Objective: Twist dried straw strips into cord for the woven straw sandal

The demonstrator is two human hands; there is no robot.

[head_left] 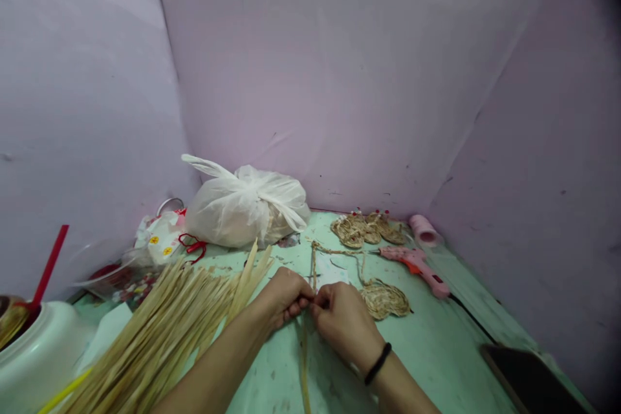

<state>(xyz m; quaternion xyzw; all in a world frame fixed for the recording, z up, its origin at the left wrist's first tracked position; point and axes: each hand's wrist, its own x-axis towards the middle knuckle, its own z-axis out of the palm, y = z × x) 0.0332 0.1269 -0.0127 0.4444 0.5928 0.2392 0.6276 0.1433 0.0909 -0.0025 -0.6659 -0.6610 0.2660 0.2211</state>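
My left hand [284,301] and my right hand [344,320] meet at the middle of the green table [436,349], both with fingers pinched on a thin braided straw cord [314,265]. The cord runs up from my fingers and bends right toward a flat woven straw heart [385,301] lying beside my right hand. Loose straw strands [305,369] hang down from my grip toward me. A black band sits on my right wrist.
A big bundle of straw strips [169,330] lies at the left. A tied white plastic bag [245,207] stands at the back, with several woven straw pieces [366,229], a pink glue gun [417,265] and a pink roll [423,231] to its right. A white tub [39,349] sits at the far left.
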